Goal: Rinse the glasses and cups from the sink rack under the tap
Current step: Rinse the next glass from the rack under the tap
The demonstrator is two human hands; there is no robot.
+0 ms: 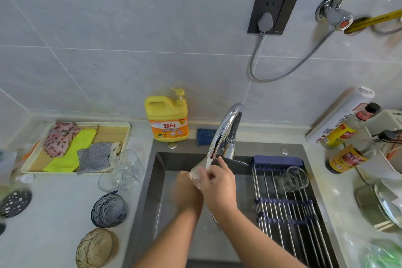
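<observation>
Both hands hold one clear glass (196, 173) under the chrome tap (224, 130), with water running from the spout onto it. My left hand (187, 191) grips it from below and looks blurred. My right hand (217, 183) wraps it from the right, fingers over its rim. Another clear glass cup (293, 178) lies on its side on the roll-up sink rack (287, 209), to the right of my hands. Two clear glasses (121, 172) stand on the counter left of the sink.
The dark sink (161, 180) fills the middle. On the left counter are a yellow detergent bottle (167, 115), a tray of cloths (74, 148), a blue glass bowl (108, 210) and an amber bowl (95, 248). Sauce bottles (345, 156) and metal dishes (382, 202) crowd the right counter.
</observation>
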